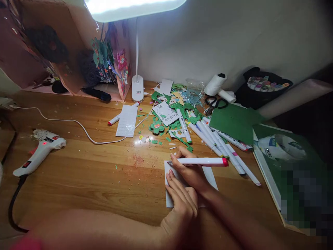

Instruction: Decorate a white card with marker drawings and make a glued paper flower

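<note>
My right hand (191, 171) grips a white marker with a red end (201, 161), its tip near the upper left corner of a white sheet of paper (169, 200). My left hand (180, 196) lies on the same sheet just below, fingers stretched out and holding nothing. The two hands overlap and cover most of the paper, so any marks under them are hidden. Past my right hand, several white markers (208, 137) lie in a loose bunch. A green flower-shaped cutout (156, 127) rests beyond the sheet.
A hot glue gun (41, 147) with a lit red light lies at left. A white card (127, 121) overlaps another marker (114, 119). Green scraps (186, 110), black scissors (215, 103) and a thread spool (215, 84) are at the back. Green boards (275, 139) carry a tape roll (282, 147).
</note>
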Demonstrator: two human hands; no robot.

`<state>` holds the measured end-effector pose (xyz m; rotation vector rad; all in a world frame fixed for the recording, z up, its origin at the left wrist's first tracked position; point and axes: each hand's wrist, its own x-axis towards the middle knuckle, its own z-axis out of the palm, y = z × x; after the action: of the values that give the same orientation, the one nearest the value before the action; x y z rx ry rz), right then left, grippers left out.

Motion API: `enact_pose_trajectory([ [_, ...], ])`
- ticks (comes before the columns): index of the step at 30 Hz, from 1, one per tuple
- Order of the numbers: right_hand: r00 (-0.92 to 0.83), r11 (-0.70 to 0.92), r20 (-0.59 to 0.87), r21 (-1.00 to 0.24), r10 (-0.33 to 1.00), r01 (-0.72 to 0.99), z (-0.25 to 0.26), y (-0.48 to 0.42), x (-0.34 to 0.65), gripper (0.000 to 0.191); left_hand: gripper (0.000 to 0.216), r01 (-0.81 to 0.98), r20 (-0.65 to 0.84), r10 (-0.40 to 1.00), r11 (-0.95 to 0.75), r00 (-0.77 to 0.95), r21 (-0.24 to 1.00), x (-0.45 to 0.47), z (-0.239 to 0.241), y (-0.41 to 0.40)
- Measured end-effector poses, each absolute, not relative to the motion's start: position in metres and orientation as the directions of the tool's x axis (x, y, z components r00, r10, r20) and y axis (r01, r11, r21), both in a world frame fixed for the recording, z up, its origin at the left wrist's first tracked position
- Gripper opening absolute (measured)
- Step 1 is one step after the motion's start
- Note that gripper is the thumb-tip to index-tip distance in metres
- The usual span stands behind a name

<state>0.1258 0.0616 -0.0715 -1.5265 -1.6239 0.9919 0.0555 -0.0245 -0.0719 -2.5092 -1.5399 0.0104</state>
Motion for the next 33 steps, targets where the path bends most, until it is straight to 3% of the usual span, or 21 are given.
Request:
enact_pose_trajectory([
  [5,-0.061,0.016,-0.015,-0.884,0.998,0.468,-0.073,0.061,0.125,0.031,0.02,0.866,0.042,0.881,-0.453,0.471,-0.212,0.058,-0.066,-0.023],
  [10,-0.071,-0.008,-0.044,-0.895,0.997,0.446,-0.072,0.061,0.124,0.031,0.023,0.867,0.102,0.886,-0.409,0.451,-0.283,0.058,-0.064,-0.022],
  [15,-0.075,-0.022,-0.062,-0.895,0.995,0.445,-0.07,0.061,0.124,0.031,0.027,0.881,-0.018,0.883,-0.469,0.469,-0.057,0.053,-0.058,-0.018],
  [17,-0.071,-0.03,-0.067,-0.899,0.995,0.436,-0.07,0.061,0.124,0.031,0.026,0.885,-0.013,0.886,-0.464,0.464,-0.04,0.053,-0.056,-0.017],
  [23,-0.074,-0.055,-0.096,-0.9,0.993,0.431,-0.069,0.06,0.124,0.033,0.012,0.785,0.136,0.826,-0.448,0.546,-0.429,0.053,-0.06,-0.019],
  [25,-0.08,-0.053,-0.097,-0.899,0.992,0.434,-0.068,0.06,0.124,0.033,0.015,0.738,0.144,0.801,-0.443,0.581,-0.508,0.052,-0.064,-0.019],
  [33,-0.106,-0.025,-0.073,-0.919,0.992,0.394,-0.068,0.061,0.125,0.03,0.015,0.711,0.17,0.782,-0.422,0.599,-0.563,0.051,-0.071,-0.018],
])
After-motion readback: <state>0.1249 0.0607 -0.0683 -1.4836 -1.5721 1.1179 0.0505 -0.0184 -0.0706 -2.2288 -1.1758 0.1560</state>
